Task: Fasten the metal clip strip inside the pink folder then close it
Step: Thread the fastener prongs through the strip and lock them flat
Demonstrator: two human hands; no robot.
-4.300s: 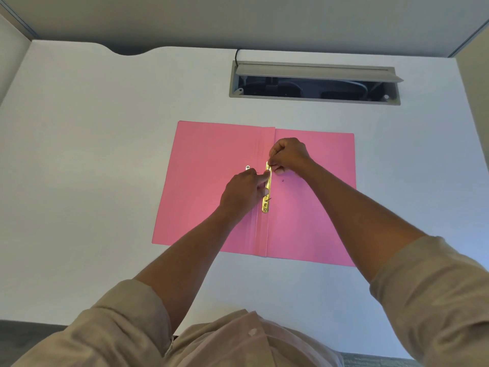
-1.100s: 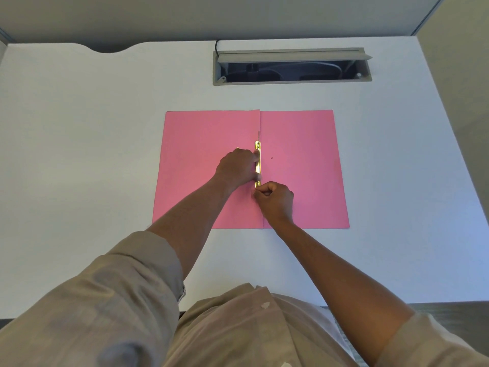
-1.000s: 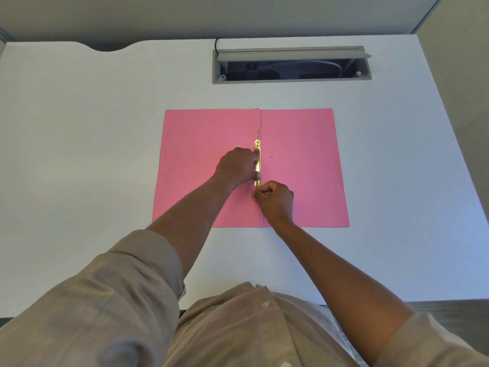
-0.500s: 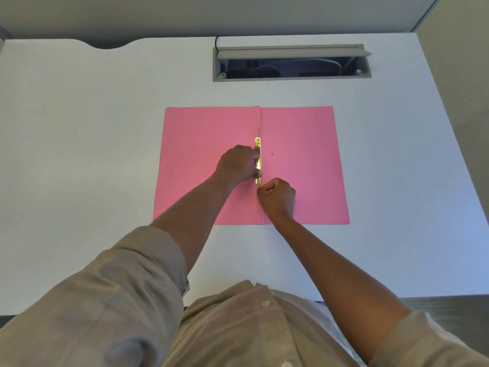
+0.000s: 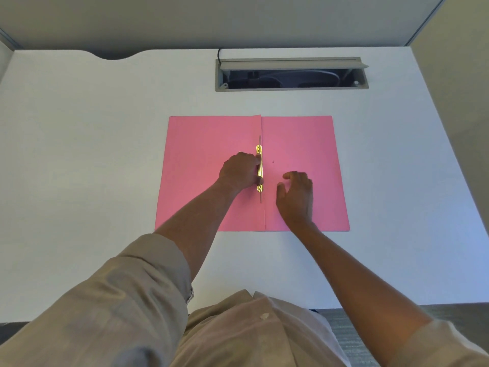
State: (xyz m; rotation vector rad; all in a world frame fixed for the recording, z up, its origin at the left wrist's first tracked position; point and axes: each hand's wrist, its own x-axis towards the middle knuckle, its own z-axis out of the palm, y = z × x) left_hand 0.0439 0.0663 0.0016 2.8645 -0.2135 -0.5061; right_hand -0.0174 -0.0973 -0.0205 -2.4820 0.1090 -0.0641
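The pink folder is laid open and flat at the middle of the white desk, its 2 leaves spread to 9 and 3 o'clock and its spine crease run from 12 to 6 o'clock. The metal clip strip is seated along that crease, just on the left-leaf side. Its long axis is set parallel to the spine, with 1 end pointed to 12 o'clock and the other to 6 o'clock. A thin grey prong is seen extending past each gold end, along the same line.

The left hand is placed on the left leaf, at 9 o'clock of the strip. Its fingers are curled and pressed against the strip's left edge, so the strip is pinned rather than lifted.

The right hand is held over the right leaf, at about 4 o'clock of the strip and apart from it. Its fingers are loosely spread and nothing is held in it.

A grey cable tray with its lid raised is set into the desk at 12 o'clock of the folder.
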